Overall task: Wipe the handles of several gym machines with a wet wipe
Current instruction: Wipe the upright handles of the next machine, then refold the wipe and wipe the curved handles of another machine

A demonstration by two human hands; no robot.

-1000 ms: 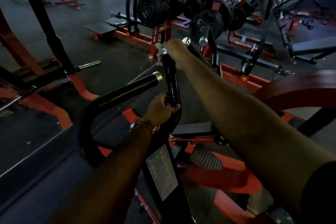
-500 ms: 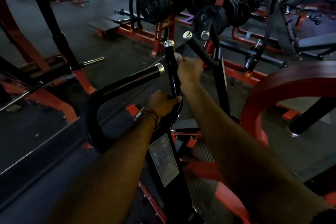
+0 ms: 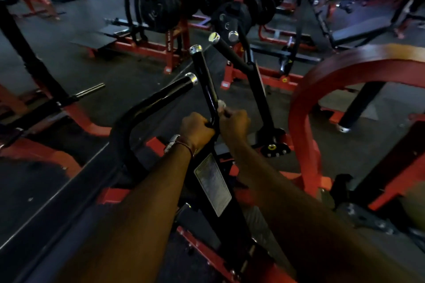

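Observation:
An upright black handle [image 3: 203, 76] with a chrome cap rises from the gym machine in front of me. My left hand [image 3: 196, 130] grips its lower part, a bracelet on the wrist. My right hand [image 3: 234, 122] is curled round the same handle just beside the left one, holding a small white wet wipe [image 3: 221, 105] against the bar. A second black handle [image 3: 161, 99] curves off to the left and a third [image 3: 232, 55] slants away behind.
A red curved frame [image 3: 303, 108] stands close on the right. Red and black machines loaded with weight plates [image 3: 161, 10] fill the floor ahead. A chrome bar end [image 3: 90, 89] sticks out at the left. A white label [image 3: 212, 184] is on the machine's black column.
My right hand has slid down the upright handle with the wipe, from its capped top to just beside my left hand. The left hand has kept its grip.

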